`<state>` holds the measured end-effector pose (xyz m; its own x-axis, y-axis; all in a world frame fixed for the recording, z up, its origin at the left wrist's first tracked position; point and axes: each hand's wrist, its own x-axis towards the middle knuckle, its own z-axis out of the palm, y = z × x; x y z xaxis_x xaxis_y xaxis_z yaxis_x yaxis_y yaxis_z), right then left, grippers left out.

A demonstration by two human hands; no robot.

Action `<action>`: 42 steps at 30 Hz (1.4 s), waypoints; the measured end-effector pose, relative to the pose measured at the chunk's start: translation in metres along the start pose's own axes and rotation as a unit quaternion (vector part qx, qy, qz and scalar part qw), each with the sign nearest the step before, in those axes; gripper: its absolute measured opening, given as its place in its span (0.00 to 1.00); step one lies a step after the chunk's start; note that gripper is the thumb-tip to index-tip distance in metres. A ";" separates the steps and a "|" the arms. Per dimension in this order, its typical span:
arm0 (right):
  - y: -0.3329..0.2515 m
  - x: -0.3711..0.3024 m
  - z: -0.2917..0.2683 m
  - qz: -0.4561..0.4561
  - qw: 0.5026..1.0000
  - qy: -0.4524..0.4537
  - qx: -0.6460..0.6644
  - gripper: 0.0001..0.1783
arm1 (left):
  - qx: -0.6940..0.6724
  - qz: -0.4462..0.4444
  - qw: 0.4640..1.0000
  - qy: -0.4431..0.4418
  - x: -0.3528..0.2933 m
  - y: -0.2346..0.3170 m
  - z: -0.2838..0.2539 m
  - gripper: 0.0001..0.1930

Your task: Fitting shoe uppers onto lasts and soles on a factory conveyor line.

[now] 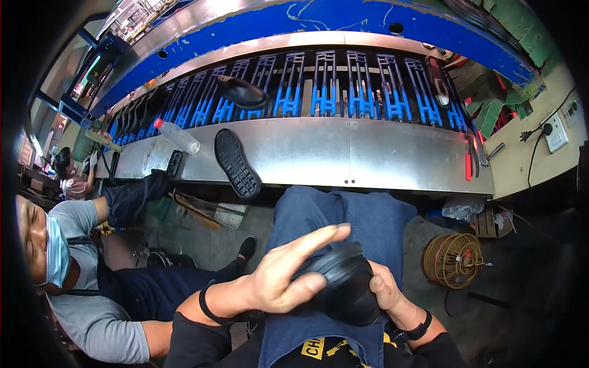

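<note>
A black shoe (351, 291) is up over the person's lap, above the blue apron (300, 224). The right hand (388, 288) is curled around one side of it, with the thumb bent by the edge. That grip seems to be what keeps the shoe steady. The left hand (279, 276) is spread open on the other side, fingers out straight and thumb apart from them. It does not grip the shoe, and I cannot tell if the thumb touches it. Maybe it is open to leave room around the shoe.

In front of the knees is a shiny metal shelf (307, 153). A black sole (238, 164) lies there, bumpy side up, poking over the near edge, perhaps to be easy to reach. A clear bottle (178, 136) with a red cap lies on its side nearby. Past the shelf, another dark shoe (242, 94) sits across blue bars (325, 92), which seem to hold it up. At the left sits a co-worker (67, 300) in a grey shirt and a mask.
</note>
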<state>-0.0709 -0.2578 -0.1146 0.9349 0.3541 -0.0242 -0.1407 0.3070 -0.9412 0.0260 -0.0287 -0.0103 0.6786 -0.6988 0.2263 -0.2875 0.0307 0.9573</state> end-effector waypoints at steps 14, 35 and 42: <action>-0.008 0.010 -0.006 0.021 0.940 0.149 0.306 0.42 | 0.048 0.090 0.991 0.084 0.025 -0.058 0.056 0.50; -0.001 0.014 -0.006 0.021 0.821 0.073 0.566 0.42 | 0.145 0.061 0.987 -0.030 0.042 -0.023 0.041 0.40; -0.016 0.027 -0.017 -0.098 0.902 0.044 0.417 0.38 | 0.122 0.000 0.992 0.034 0.039 -0.002 0.056 0.47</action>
<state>-0.0380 -0.2679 -0.1060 0.9856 0.1602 0.0534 -0.1319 0.9276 -0.3494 0.0155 -0.0959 -0.0134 0.7202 -0.6488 0.2457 -0.4371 -0.1493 0.8869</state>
